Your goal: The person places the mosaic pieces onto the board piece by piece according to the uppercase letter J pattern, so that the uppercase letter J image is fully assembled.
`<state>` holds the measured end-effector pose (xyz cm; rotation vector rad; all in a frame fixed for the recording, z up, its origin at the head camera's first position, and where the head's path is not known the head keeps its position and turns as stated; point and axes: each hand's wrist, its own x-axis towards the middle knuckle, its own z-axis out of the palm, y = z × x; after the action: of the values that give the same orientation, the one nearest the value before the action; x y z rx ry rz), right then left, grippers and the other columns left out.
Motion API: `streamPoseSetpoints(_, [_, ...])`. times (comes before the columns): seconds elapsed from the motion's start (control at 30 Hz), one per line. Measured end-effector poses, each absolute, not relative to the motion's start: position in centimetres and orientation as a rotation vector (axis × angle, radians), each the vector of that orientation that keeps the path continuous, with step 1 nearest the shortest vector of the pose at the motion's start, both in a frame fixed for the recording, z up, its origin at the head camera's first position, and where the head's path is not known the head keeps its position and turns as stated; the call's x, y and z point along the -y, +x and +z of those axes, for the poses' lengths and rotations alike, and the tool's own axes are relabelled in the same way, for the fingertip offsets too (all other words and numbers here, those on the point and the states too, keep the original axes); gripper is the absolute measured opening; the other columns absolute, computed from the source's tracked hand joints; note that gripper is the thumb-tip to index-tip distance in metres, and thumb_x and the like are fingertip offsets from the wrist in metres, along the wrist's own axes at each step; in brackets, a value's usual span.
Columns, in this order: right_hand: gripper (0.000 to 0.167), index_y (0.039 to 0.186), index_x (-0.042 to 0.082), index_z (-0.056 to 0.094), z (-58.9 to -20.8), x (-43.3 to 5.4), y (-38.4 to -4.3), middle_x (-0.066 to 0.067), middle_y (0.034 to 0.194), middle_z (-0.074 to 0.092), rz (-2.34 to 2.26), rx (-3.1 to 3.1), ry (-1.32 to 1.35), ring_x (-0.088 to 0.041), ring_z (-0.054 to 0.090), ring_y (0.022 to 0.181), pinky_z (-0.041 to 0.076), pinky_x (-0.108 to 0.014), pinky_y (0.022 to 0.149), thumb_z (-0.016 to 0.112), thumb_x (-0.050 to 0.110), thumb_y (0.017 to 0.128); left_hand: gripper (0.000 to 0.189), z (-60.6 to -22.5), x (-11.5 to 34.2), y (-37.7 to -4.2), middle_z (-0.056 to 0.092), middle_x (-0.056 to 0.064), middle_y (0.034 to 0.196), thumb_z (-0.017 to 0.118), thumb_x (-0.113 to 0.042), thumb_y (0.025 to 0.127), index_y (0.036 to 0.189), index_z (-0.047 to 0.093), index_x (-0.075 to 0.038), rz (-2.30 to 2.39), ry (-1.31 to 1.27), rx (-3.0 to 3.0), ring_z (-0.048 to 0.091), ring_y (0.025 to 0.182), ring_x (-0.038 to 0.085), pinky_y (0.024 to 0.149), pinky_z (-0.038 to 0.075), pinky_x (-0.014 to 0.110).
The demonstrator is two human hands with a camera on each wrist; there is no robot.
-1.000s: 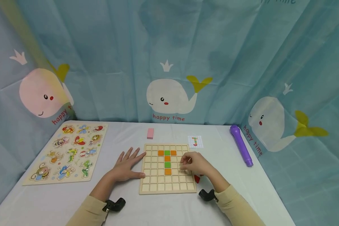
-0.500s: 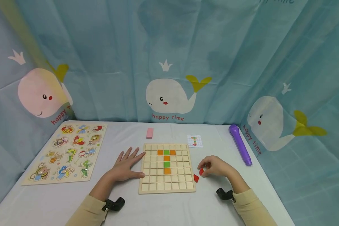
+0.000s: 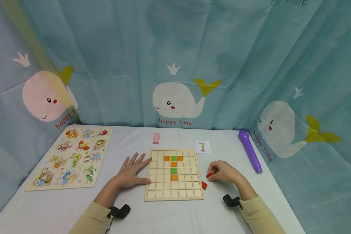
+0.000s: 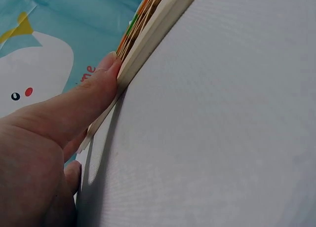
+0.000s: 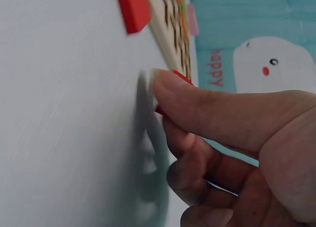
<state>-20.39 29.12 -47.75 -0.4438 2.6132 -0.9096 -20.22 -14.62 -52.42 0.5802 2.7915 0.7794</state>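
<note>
A wooden grid board (image 3: 161, 194) lies mid-table, with orange tiles (image 3: 174, 177) and green tiles (image 3: 174, 170) set in its cells in a T shape. My left hand (image 3: 131, 174) is spread flat, its thumb and fingertips touching the board's left edge; the thumb (image 4: 101, 84) shows against that edge in the left wrist view. To the right of the board, my right hand (image 3: 224, 171) pinches a red block (image 3: 210, 175) between thumb and fingers. The thumb covers most of this block in the right wrist view. Another red block (image 3: 204, 185) lies beside the board's right edge.
A pattern card (image 3: 203, 147) with a coloured T-like figure lies beyond the board's right corner. Behind the board is a pink block (image 3: 156, 138). A purple microphone-shaped object (image 3: 250, 151) lies at right, an animal puzzle board (image 3: 61, 182) at left. A curtain (image 3: 120, 65) hangs behind the table.
My right hand has moved from over the board to the table at its right, and now grips a red block and tilts it up. The left hand has stayed in place.
</note>
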Motion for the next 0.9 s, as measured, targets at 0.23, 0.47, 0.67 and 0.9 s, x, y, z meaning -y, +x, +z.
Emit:
streamPoseSetpoints(0.23, [0.014,0.101,0.012,0.079,-47.3,-27.7,-20.4,0.007,0.087,0.071,-0.905,-2.678,-0.478,-0.010,0.055,0.072,0.048,-0.023,0.063,0.079,0.017,0.088,0.102,-52.5,14.7,-20.2,0.018,0.012,0.169,0.074,-0.071,0.075,0.158,0.036,-0.027,0.778,0.589,-2.792,0.001,0.156,0.042,0.122,-0.005,0.065])
streamPoseSetpoints(0.47, [0.014,0.093,0.009,0.077,-47.1,-25.2,-19.9,-0.004,0.080,0.076,-1.227,-2.581,-0.294,-0.018,0.068,0.072,0.055,-0.030,0.061,0.081,0.020,0.086,0.102,-52.6,14.7,-20.1,0.017,0.011,0.169,0.073,-0.072,0.075,0.159,0.035,-0.027,0.766,0.590,-2.795,0.000,0.156,0.042,0.122,-0.005,0.064])
streamPoseSetpoints(0.67, [0.012,0.091,0.016,0.079,-47.1,-23.1,-19.5,-0.001,0.084,0.077,-1.268,-2.535,-0.280,-0.019,0.068,0.076,0.058,-0.032,0.066,0.078,0.028,0.089,0.101,-52.6,14.8,-20.2,0.017,0.012,0.170,0.073,-0.071,0.076,0.159,0.035,-0.027,0.775,0.594,-2.797,0.000,0.156,0.042,0.122,-0.005,0.065])
streamPoseSetpoints(0.9, [0.010,0.087,0.018,0.077,-47.6,-21.1,-19.0,0.005,0.078,0.070,-1.183,-2.618,-0.303,-0.014,0.061,0.072,0.051,-0.028,0.065,0.080,0.028,0.088,0.101,-52.6,14.7,-20.2,0.017,0.012,0.170,0.073,-0.071,0.075,0.159,0.035,-0.027,0.781,0.593,-2.792,0.000,0.156,0.042,0.122,-0.005,0.064])
